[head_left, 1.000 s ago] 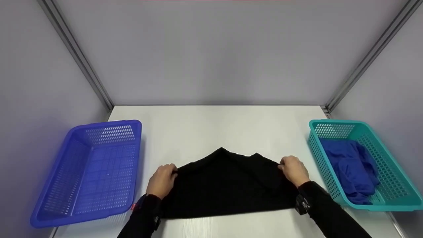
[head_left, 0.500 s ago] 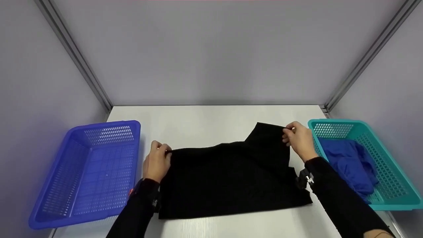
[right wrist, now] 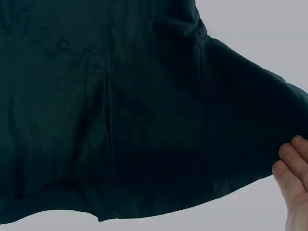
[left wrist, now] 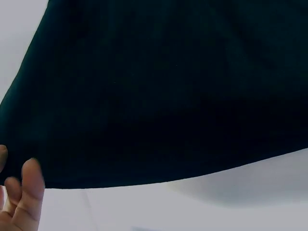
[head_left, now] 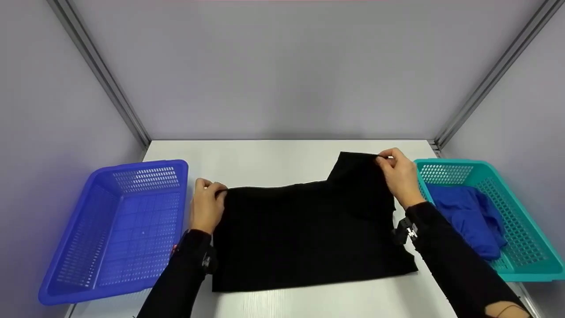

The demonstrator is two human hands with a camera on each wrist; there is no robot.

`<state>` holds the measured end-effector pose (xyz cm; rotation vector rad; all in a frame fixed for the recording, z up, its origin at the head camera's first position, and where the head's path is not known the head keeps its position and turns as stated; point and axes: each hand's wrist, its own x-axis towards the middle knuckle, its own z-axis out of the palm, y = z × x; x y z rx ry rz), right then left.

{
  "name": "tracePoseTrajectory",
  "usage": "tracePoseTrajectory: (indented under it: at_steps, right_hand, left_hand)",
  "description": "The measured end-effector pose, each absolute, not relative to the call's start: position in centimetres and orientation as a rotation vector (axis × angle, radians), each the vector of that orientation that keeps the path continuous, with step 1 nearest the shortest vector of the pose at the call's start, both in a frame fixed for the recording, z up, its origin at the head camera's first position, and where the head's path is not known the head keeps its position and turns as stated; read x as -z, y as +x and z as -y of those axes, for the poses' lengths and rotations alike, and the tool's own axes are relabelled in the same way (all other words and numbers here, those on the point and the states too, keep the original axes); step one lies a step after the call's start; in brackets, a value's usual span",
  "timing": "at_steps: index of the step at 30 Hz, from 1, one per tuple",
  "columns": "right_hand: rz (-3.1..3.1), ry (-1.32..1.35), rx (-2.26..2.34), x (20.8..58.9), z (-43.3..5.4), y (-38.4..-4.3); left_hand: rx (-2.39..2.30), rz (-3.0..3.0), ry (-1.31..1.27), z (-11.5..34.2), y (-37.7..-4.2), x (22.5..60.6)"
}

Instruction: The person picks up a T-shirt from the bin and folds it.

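We see the left hand (head_left: 206, 210) and right hand (head_left: 401, 179) pinching the black cloth (head_left: 304, 234) at ten and two o'clock, between a blue basket (head_left: 141, 234) (nine o'clock) and a teal basket (head_left: 525, 240) (three o'clock) holding blue fabric (head_left: 468, 221).

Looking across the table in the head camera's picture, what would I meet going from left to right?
Blue basket → left-hand grip → black cloth → right-hand grip → teal basket with a blue cloth inside.
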<state>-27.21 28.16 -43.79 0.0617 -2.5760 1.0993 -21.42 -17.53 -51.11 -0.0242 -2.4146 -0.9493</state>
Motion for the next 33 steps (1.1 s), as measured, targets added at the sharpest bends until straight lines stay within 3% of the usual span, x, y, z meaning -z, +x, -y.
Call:
tracePoseTrajectory:
  at_steps: [33]
  right_hand:
    - [2.595,-0.022,-1.372,51.4,-35.1,-19.0]
  left_hand:
    - [0.905,2.547,-0.21,19.2,-16.3,56.4]
